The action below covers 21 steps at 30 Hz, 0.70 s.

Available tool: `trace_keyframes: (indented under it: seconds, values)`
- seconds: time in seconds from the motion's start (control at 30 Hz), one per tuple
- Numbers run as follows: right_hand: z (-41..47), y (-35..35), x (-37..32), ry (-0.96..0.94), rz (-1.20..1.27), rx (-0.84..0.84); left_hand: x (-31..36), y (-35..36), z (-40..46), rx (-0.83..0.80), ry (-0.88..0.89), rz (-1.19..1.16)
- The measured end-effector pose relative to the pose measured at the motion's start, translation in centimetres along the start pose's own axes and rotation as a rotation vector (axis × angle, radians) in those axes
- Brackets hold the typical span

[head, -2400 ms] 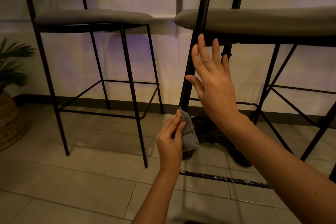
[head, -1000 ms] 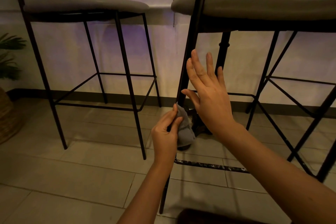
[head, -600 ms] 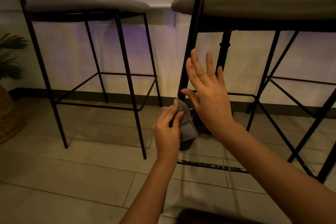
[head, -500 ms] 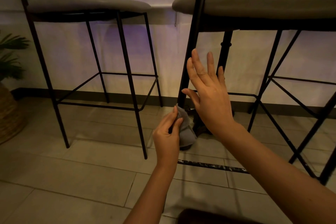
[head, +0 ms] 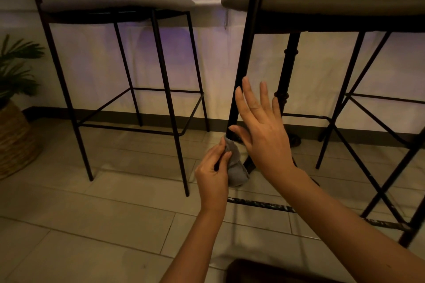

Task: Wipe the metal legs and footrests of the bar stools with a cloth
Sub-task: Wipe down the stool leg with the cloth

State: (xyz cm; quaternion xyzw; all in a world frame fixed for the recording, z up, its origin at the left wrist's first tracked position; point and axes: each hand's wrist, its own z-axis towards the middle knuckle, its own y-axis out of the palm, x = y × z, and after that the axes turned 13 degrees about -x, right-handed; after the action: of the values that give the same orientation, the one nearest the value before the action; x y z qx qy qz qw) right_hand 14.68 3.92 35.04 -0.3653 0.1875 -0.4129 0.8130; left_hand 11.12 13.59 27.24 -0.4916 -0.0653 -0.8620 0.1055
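Note:
A grey cloth (head: 235, 171) is wrapped around the lower part of the near stool's black front leg (head: 245, 53), and my left hand (head: 212, 173) pinches it there. My right hand (head: 262, 126) is flat and spread, fingers up, resting against the same leg just above the cloth; it holds nothing. The leg's foot is hidden behind my left forearm. A scuffed footrest bar (head: 259, 204) of this stool runs to the right below my hands. A second grey-seated bar stool (head: 115, 3) stands to the left on thin black legs.
A woven basket (head: 13, 142) with a green plant (head: 16, 69) stands at the far left. Behind the stools a white wall with a dark baseboard (head: 142, 116) and a black table pedestal (head: 287, 69). The floor is pale tile. A dark rounded object (head: 264, 270) lies at the bottom edge.
My left hand has slid the cloth slightly up and down the leg, ending a little lower. My right hand has come down the leg from seat height and stayed spread.

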Motion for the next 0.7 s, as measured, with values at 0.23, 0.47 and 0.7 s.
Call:
trace_keyframes:
  seconds: [0.23,0.47,0.7]
  values:
    - [-0.2,1.1,0.2,-0.015,-0.021,-0.01,-0.5,0.2,-0.6,0.0,0.004,0.0]
    - [-0.2,1.2,0.1,-0.007,-0.022,-0.008,-2.2,-1.5,-1.5,-0.074,-0.092,-0.017]
    - [-0.1,1.4,0.2,-0.006,-0.013,-0.008,-1.6,-1.1,-1.0,-0.043,-0.104,-0.06]
